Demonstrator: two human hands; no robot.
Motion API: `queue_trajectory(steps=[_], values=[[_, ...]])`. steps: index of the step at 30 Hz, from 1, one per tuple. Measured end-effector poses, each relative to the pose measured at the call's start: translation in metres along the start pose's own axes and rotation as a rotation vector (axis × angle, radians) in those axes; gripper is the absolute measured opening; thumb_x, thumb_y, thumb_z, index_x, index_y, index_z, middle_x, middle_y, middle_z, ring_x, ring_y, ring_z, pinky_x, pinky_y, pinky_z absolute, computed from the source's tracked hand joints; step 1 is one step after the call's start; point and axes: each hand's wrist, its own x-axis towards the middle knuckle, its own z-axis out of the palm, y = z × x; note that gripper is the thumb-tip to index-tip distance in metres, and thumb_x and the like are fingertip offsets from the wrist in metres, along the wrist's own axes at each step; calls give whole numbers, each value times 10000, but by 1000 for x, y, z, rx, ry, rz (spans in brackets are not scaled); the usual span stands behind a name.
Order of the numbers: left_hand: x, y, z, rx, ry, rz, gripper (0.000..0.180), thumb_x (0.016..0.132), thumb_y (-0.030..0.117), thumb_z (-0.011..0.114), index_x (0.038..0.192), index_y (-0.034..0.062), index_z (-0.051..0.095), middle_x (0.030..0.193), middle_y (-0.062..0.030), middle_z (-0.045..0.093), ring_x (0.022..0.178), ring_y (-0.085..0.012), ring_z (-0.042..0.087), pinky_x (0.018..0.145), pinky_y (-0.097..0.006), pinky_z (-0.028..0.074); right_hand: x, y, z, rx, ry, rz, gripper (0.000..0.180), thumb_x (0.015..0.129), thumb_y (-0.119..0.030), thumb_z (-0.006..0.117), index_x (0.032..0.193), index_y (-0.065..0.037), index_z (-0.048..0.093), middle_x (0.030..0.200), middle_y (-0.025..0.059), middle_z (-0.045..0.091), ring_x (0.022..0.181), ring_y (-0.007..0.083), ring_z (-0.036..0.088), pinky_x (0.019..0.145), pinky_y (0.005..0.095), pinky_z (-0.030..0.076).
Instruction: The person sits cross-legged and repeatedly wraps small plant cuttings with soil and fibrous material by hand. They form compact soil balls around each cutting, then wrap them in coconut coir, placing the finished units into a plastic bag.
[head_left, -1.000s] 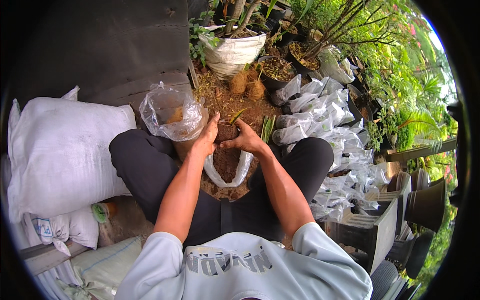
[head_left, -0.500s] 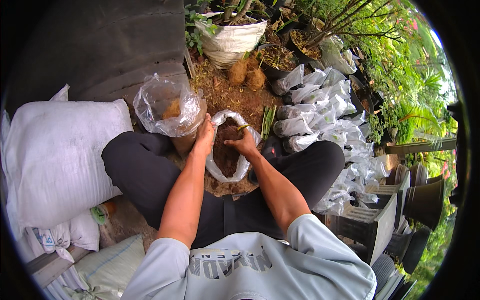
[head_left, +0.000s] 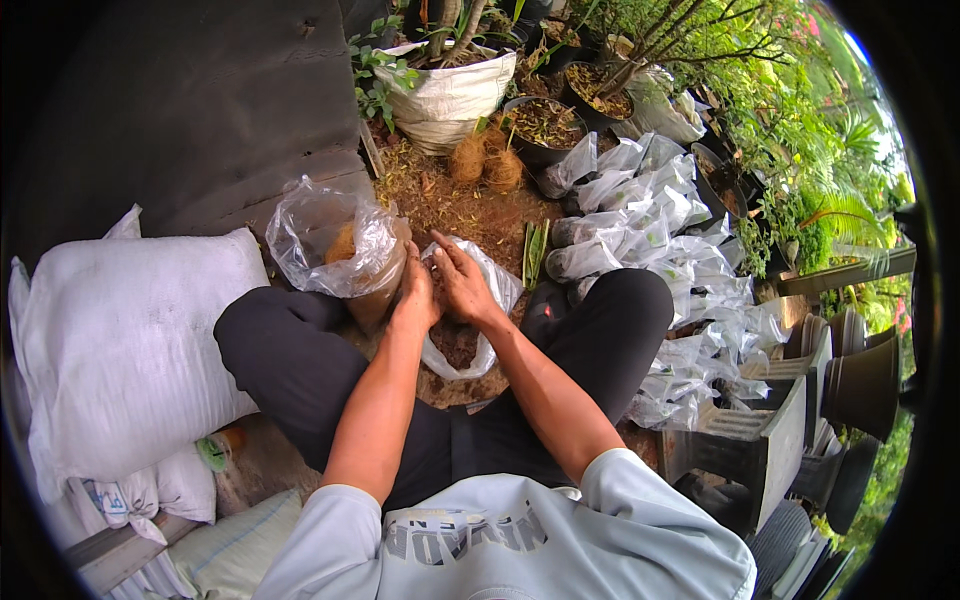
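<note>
Meanwhile, compared with the earlier frames, both hands are seen shifted a little toward the left knee, pressed closer together over the small clear plastic bag (head_left: 470, 330) of dark soil, whose mouth now shows less open soil than before. The left hand (head_left: 415, 295) is laid against the bag's left edge, fingers curled loosely downward and touching the plastic; whether a true grip is made cannot be told. The right hand (head_left: 463, 280) is spread flat and open over the bag's top, fingers extended and resting on the soil and plastic, nothing clenched. The bag is held between the legs on the soil-strewn ground (head_left: 470, 205), just beside a larger clear bag (head_left: 335, 245) of brownish fibre, which is unmoved. A white sack (head_left: 120, 350) lies at the left, and filled clear bags (head_left: 650, 230) are heaped at the right.
</note>
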Motion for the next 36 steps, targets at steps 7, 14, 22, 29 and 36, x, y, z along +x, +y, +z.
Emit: queue_trajectory(steps=[7,14,22,29,36], values=[[-5,-14,-5,-50,-49,-104,935,854,875,277,1196,56,570,1130,-120,644,1028,-282,623,937,-437,506,-21,19,5,-14,8,337,655,1026,-535,361,1459,-54,460,1451,225,497,1414,380,387,1163,578,226],[-1,-18,-34,475,29,-142,526,1010,552,404,1274,126,565,1115,-81,647,962,-261,620,834,-438,521,-9,9,-20,-81,134,484,414,916,-245,569,1280,-63,648,1142,235,693,1095,354,669,957,412,501],[38,-43,-79,886,596,302,424,905,306,596,1251,62,604,1145,-107,674,1013,-299,635,836,-437,503,-7,28,-47,-497,155,598,420,830,-184,563,1186,5,682,1139,277,675,1094,430,636,967,463,491],[3,-18,-9,291,171,-4,612,952,633,485,1139,81,669,1011,-82,699,926,-263,654,850,-415,516,-11,-18,-17,20,-4,-23,460,1007,-322,484,1333,-13,585,1306,275,593,1249,429,536,1056,447,422],[-11,0,6,-202,-12,-28,826,868,789,468,1200,41,577,1144,-144,646,1071,-338,619,982,-519,486,-25,-41,-12,-111,-196,146,689,1004,-555,376,1462,-46,453,1526,228,404,1451,356,335,1188,521,208]])
